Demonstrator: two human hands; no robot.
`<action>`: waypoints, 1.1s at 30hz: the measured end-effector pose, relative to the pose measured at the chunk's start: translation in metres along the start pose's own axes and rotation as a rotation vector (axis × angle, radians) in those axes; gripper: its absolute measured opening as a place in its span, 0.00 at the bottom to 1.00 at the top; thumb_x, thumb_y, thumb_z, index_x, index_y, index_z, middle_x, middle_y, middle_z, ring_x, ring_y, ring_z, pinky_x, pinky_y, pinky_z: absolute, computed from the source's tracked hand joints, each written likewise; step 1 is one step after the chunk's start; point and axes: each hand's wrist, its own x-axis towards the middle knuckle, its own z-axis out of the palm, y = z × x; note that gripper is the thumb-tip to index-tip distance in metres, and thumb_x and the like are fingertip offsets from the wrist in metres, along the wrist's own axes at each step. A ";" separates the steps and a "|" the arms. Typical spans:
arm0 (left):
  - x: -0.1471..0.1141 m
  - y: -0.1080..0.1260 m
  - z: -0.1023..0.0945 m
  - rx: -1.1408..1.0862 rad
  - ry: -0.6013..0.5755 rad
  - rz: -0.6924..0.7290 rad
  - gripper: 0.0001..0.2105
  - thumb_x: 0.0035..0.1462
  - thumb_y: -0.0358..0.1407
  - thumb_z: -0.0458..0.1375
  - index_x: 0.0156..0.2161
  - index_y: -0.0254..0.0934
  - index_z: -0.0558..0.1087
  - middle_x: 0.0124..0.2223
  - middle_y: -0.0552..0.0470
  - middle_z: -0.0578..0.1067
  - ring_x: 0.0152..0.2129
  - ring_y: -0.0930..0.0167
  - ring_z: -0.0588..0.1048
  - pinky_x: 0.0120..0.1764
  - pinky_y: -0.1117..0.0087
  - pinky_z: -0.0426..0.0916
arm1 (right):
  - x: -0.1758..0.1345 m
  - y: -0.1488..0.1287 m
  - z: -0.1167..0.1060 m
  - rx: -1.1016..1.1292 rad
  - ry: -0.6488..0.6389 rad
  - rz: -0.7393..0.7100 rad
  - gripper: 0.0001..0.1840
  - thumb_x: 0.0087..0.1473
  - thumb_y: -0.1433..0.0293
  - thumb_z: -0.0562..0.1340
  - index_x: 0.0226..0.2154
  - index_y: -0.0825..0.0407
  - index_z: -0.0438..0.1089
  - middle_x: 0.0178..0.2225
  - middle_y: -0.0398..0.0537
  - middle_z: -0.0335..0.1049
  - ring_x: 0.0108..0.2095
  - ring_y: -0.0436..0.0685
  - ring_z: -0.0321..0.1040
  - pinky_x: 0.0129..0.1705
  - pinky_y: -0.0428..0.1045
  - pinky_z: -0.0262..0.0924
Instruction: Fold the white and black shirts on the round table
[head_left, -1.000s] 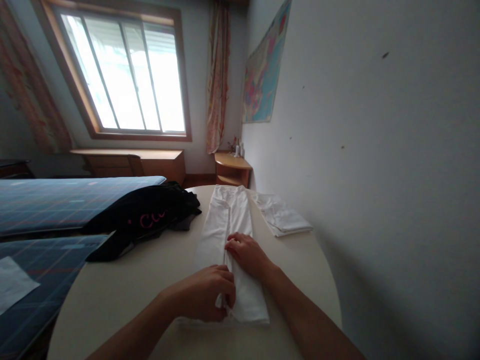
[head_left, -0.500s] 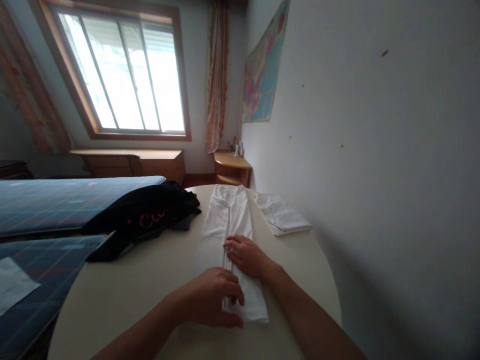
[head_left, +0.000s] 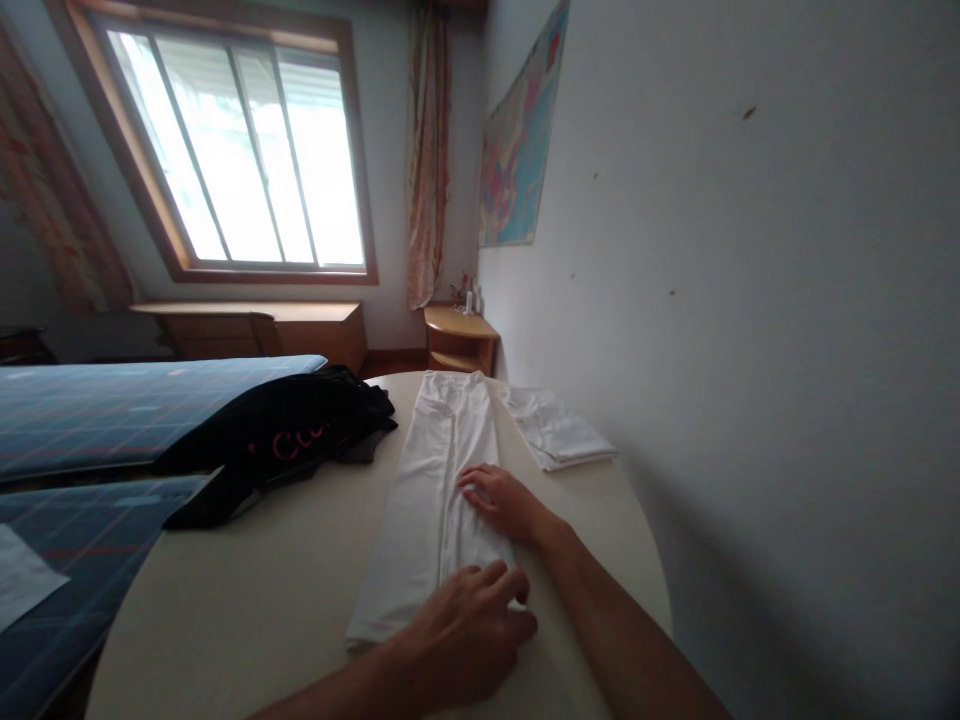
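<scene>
White trousers [head_left: 409, 530] lie lengthwise on the round cream table [head_left: 225, 600], waistband at the far end, the two legs side by side. My left hand [head_left: 472, 630] is over the near end of the right trouser leg. Its fingers curl toward the thumb, with a bit of white cloth showing between them; the hem there is hidden. Farther up the same leg, my right hand [head_left: 506, 500] rests with its fingers stretched out on the fabric, holding nothing.
A folded white garment [head_left: 559, 430] lies at the table's far right, near the wall [head_left: 787, 400]. At the left edge, a black garment [head_left: 300, 420] with pink lettering drapes across to the blue plaid mattress [head_left: 150, 400]. White cloth [head_left: 26, 575] lies farther left.
My left hand has moved right and nearer, from over the left trouser leg to the end of the right one. The left leg's hem now shows. My right hand has shifted slightly right.
</scene>
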 end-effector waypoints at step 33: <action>-0.029 -0.071 -0.025 -0.233 0.030 -0.260 0.04 0.57 0.32 0.57 0.39 0.40 0.72 0.35 0.54 0.76 0.31 0.71 0.73 0.36 0.73 0.65 | -0.004 -0.008 -0.006 -0.109 -0.098 -0.046 0.23 0.52 0.60 0.67 0.51 0.49 0.73 0.53 0.52 0.72 0.54 0.61 0.66 0.59 0.55 0.57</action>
